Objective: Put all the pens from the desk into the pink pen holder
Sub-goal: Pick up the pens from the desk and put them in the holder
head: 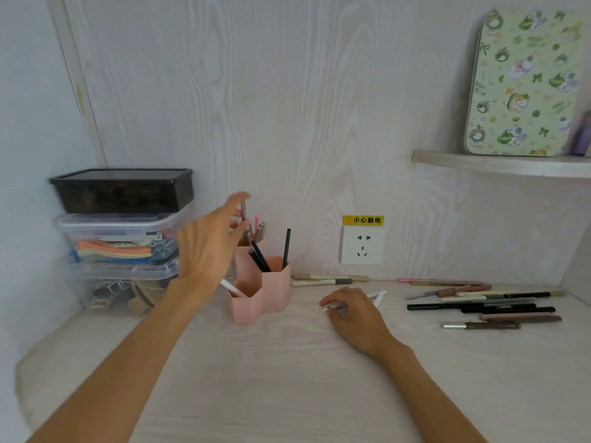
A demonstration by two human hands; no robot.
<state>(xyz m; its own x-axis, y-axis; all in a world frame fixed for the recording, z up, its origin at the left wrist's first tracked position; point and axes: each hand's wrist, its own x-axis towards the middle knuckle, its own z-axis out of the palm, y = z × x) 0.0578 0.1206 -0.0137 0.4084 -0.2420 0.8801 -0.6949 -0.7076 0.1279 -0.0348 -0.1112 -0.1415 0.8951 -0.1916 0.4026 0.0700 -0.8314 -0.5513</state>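
Left grip: my left hand (208,247) is raised above the pink plastic pen holder (260,290), fingers spread loosely; a thin grey pen (243,210) sits at my fingertips, though blur keeps me from telling how firmly I hold it.
Right grip: my right hand (355,311) rests on the pale wood-grain desk (287,378), fingers curled down over a white pen (377,298).
Holder: it stands near the back wall with several compartments; black pens (287,249) and a white one lean inside.
Loose pens: a scattered group of black, brown and cream pens (479,306) lies to the right; two cream ones (323,279) lie beside the holder.
Writing: a yellow warning label (363,220) above the white wall socket (361,244) reads "小心触电".
Left side: stacked plastic storage boxes (123,231), dark on top.
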